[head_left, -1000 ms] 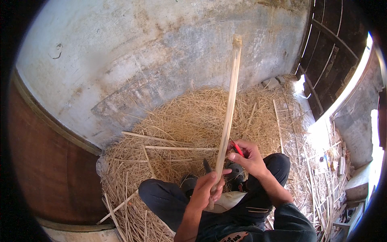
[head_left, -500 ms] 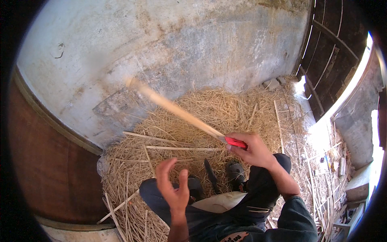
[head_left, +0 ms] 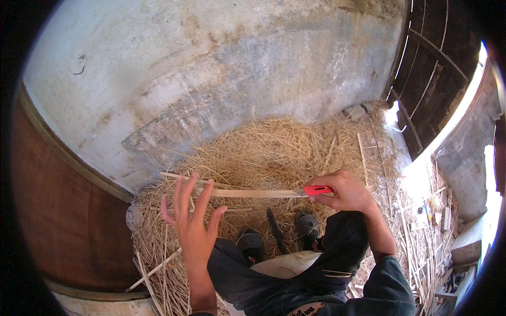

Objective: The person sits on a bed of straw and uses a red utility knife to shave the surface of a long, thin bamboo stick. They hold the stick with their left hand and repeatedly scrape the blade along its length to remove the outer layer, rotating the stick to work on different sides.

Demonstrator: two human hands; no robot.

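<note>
My right hand [head_left: 348, 194] is closed around a red utility knife [head_left: 318, 189]. Its blade meets the right end of a pale wooden strip [head_left: 255, 194], where a thin split shows. The strip lies roughly level in front of my knees. At its left part my left hand [head_left: 194, 229] is raised with fingers spread and not wrapped round it; whether a fingertip touches the strip I cannot tell. Between my shoes lies a long dark blade [head_left: 275, 230] on the shavings.
A heap of straw-like shavings [head_left: 274, 137] covers the floor up to a stained wall [head_left: 237, 68]. Loose pale strips [head_left: 163, 266] lie at the left. A brown panel [head_left: 68, 210] stands left, a dark plank door [head_left: 429, 73] right, and pale blocks [head_left: 469, 245] at the far right.
The strip's left end has swung down from pointing up and away to nearly level. My left hand has moved left and up to it, fingers spreading. The right hand has shifted slightly right.
</note>
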